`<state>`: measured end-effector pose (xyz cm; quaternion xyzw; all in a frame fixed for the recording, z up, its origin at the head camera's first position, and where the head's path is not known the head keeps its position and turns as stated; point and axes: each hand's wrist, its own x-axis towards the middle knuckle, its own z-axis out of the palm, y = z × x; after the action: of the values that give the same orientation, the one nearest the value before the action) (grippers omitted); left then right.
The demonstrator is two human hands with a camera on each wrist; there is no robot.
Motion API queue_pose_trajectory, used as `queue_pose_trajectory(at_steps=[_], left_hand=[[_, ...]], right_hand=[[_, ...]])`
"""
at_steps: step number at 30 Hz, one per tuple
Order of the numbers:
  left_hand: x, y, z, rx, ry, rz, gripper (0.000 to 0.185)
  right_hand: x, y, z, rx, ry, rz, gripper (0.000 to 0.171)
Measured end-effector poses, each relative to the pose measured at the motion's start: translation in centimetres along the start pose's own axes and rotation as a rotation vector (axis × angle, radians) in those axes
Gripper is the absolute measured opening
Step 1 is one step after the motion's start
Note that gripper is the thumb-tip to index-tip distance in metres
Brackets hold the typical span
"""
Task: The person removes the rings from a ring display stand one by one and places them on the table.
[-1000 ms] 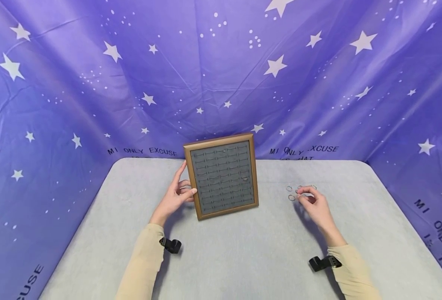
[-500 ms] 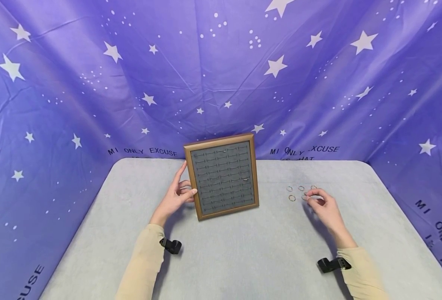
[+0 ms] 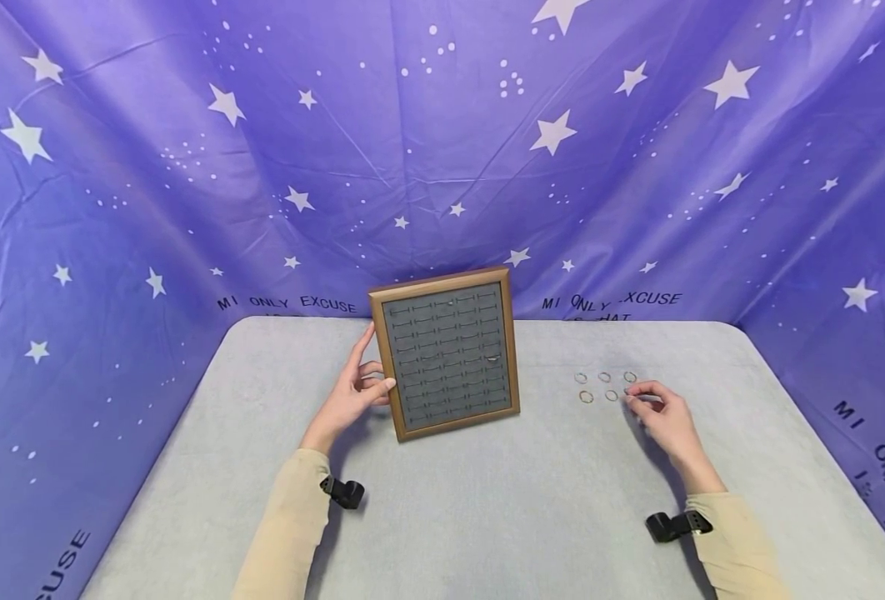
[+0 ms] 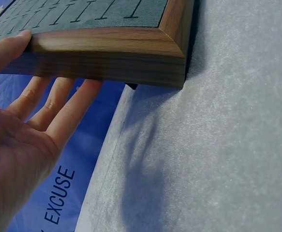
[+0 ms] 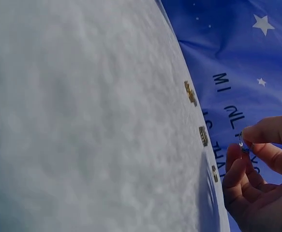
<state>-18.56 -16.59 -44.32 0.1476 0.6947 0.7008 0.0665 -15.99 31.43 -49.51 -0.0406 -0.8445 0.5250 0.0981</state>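
A wood-framed ring display board [image 3: 450, 358] with a grey slotted pad leans upright on the table. My left hand [image 3: 347, 398] holds its left side. In the left wrist view the thumb [image 4: 12, 48] lies on the wooden frame [image 4: 107, 50], with the fingers beneath. A ring [image 3: 492, 358] sits in a slot near the board's right side. My right hand [image 3: 667, 421] pinches a small silvery ring [image 5: 241, 140] between thumb and fingertip, just above the table. Beside that hand lie several loose rings in two rows, among them a gold ring [image 3: 587, 397] and a thin ring [image 3: 611, 395].
The grey cloth-covered table [image 3: 547, 500] runs back to a purple curtain [image 3: 412, 150] with white stars and lettering. Black cameras are strapped to both wrists, one on the left sleeve [image 3: 281, 521] and one on the right sleeve [image 3: 735, 533].
My right hand has moved rightward along the rings, uncovering those at the left and back of the group. The left hand and the display board have stayed in place.
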Motion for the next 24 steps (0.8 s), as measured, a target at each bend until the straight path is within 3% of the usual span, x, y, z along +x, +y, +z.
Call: queue_pose_trajectory(at_steps=[9, 24], left_hand=[[0.0, -0.1, 0.0, -0.002, -0.001, 0.003, 0.091], [0.0, -0.1, 0.0, 0.001, -0.001, 0.004, 0.091]], right_hand=[[0.7, 0.5, -1.0, -0.159, -0.025, -0.082, 0.012], [1.8, 1.1, -1.6, -0.343, -0.047, -0.068, 0.009]])
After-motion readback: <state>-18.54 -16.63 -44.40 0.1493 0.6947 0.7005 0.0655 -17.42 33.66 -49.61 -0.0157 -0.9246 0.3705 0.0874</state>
